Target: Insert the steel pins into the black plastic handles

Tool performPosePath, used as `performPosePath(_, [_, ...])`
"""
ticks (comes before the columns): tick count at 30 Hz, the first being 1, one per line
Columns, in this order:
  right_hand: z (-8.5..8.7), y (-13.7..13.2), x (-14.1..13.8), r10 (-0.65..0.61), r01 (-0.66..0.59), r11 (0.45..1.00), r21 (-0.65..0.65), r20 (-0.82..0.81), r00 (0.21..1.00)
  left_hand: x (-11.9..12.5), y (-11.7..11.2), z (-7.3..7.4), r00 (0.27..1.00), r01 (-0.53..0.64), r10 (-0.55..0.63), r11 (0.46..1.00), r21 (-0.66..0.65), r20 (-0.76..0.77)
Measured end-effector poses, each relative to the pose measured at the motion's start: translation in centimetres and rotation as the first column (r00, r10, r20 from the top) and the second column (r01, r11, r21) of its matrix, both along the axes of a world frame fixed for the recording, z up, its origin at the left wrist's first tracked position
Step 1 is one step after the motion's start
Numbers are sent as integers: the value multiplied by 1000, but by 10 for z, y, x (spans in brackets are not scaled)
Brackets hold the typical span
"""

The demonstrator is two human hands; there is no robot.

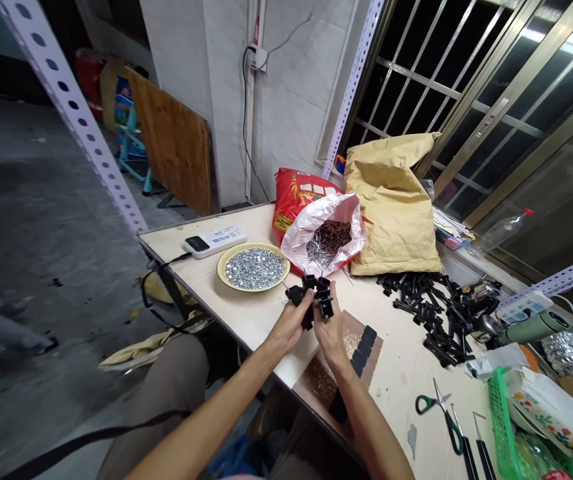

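Observation:
My left hand is closed around black plastic pieces, with a thin metal pin jutting out at their left. Close beside it, my right hand grips more black plastic parts. Both hands meet above the table's front edge; the fingers partly hide what they hold. Just beyond them is a cream plate of small shiny metal pieces. A red bag with a pink-white lining lies open behind, full of long screws or pins. Under my right forearm, several black pieces line a brown board.
A heap of black plastic parts covers the right side, before a large tan paper sack. Scissors, black-handled tools and a green basket are at right. A white device with a cable lies left.

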State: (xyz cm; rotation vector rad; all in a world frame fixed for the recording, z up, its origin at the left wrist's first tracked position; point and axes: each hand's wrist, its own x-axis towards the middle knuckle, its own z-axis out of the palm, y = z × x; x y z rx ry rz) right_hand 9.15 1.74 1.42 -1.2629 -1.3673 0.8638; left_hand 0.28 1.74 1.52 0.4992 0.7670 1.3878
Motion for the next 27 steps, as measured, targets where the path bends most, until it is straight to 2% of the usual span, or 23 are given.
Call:
performPosePath(4, [-8, 4, 5, 91, -91, 992, -85, 6, 996, -7, 2, -6, 970, 20, -14, 1000, 22, -241])
performPosePath(9, [-1, 0, 12, 239, -240, 961, -137, -18, 971, -14, 6, -15, 920, -15, 31, 999, 43, -391])
performPosePath(10, [2, -1, 13, 235, -241, 958, -156, -59, 970, -14, 5, -17, 902, -34, 50, 998, 45, -430])
performPosePath(12, [8, -2, 16, 148, -177, 969, -174, -167, 975, -14, 2, -20, 851, -97, 113, 994, 58, -514])
performPosePath(15, [18, -2, 19, -13, -40, 985, -167, -303, 953, -11, -5, -23, 733, -242, 303, 953, 183, -609])
performPosePath(17, [23, -1, 20, -47, -11, 988, -156, -367, 929, -9, -9, -23, 667, -280, 407, 913, 297, -624])
performPosePath(19, [26, -1, 20, -59, 4, 991, -137, -397, 916, -9, -9, -22, 638, -293, 460, 887, 358, -617])
performPosePath(23, [26, -3, 20, -76, 42, 994, -100, -365, 928, -13, 1, -16, 633, -384, 524, 852, 357, -570])
performPosePath(27, [26, -5, 19, -83, 61, 995, -78, -313, 946, -13, 8, -15, 666, -332, 551, 822, 462, -503])
